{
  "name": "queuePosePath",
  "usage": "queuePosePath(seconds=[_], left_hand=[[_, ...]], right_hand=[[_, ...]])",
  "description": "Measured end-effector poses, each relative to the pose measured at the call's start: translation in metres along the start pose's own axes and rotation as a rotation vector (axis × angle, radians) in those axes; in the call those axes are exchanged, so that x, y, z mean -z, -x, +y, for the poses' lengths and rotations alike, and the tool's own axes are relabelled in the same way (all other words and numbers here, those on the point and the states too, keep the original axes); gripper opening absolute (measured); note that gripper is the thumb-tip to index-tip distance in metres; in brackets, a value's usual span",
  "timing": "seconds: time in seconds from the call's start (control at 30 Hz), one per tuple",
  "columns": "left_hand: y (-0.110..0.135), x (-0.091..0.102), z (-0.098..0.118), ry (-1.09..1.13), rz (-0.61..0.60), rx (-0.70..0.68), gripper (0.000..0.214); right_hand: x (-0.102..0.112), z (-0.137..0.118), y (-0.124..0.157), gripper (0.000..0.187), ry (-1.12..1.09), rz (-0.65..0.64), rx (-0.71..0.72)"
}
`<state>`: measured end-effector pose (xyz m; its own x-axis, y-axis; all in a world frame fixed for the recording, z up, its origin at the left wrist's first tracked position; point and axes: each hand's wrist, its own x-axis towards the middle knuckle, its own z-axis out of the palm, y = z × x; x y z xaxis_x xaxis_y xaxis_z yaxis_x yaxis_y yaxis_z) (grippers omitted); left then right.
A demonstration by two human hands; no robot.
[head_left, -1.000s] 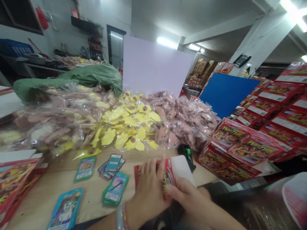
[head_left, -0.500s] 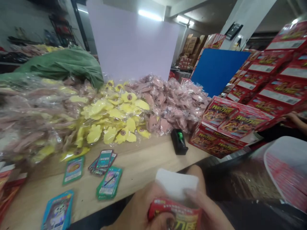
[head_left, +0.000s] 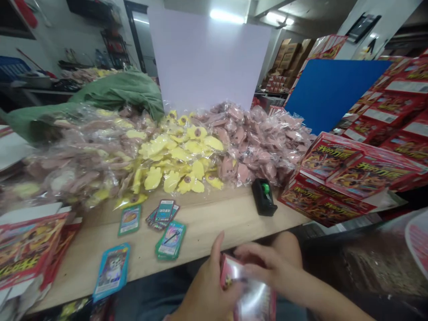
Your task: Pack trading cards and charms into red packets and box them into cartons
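My left hand (head_left: 209,290) and my right hand (head_left: 264,263) both grip a shiny foil packet with red edges (head_left: 249,290), held low in front of the wooden table's edge (head_left: 200,236). The packet's silvery back faces me, and my fingers cover its upper part. Its lower end runs out of the picture. Loose trading cards in blue and green (head_left: 165,227) lie on the tabletop to the left of my hands. A black tape dispenser with a green core (head_left: 264,197) stands farther off, beyond my right hand.
Heaps of plastic-bagged pink and yellow items (head_left: 180,156) cover the table's far side, with a green sack (head_left: 123,91) behind. Stacked red printed boxes (head_left: 354,174) rise on the right. Red packets (head_left: 30,245) lie at the near left.
The white-topped red packet has turned over, showing its foil back, and my hands now grip it lower. My view has shifted, and a co-worker's hand at the right has gone from sight.
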<state>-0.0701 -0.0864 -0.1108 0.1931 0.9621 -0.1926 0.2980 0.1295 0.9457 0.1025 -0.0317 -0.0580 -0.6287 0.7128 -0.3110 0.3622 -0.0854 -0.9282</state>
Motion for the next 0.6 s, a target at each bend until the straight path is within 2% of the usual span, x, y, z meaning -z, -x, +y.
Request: queuePosePath(seconds=[0.1,0.2,0.27,0.33,0.4,0.47,0.5,0.57,0.6], left_hand=[[0.004,0.007,0.006,-0.019,-0.044,-0.005,0.09],[0.008,0.012,0.007,0.011,-0.055,-0.036,0.092],[0.012,0.014,0.007,0.026,-0.052,-0.038,0.094],[0.016,0.013,0.006,0.028,-0.032,-0.02,0.093],[0.02,0.014,0.006,0.04,-0.003,-0.018,0.094],[0.022,0.02,0.01,0.087,-0.034,-0.054,0.09],[0.021,0.026,0.014,0.111,-0.095,-0.082,0.083],[0.013,0.043,0.025,0.091,-0.218,-0.175,0.057],[0.006,0.052,0.031,0.034,-0.23,-0.244,0.044]], right_hand=[[-0.005,-0.011,-0.003,0.035,0.111,-0.098,0.064],[-0.001,-0.024,-0.004,0.039,0.096,-0.128,0.044],[0.002,-0.033,-0.002,0.039,0.099,-0.2,0.019],[-0.001,-0.04,0.004,0.037,0.165,-0.276,0.05],[-0.01,-0.041,0.012,0.039,0.252,-0.269,0.11],[-0.022,-0.035,0.019,0.053,0.328,-0.218,0.152],[-0.024,-0.029,0.022,0.057,0.338,-0.143,0.169],[-0.017,-0.014,0.022,0.049,0.31,0.119,0.195],[-0.004,-0.006,0.019,0.043,0.294,0.273,0.207]])
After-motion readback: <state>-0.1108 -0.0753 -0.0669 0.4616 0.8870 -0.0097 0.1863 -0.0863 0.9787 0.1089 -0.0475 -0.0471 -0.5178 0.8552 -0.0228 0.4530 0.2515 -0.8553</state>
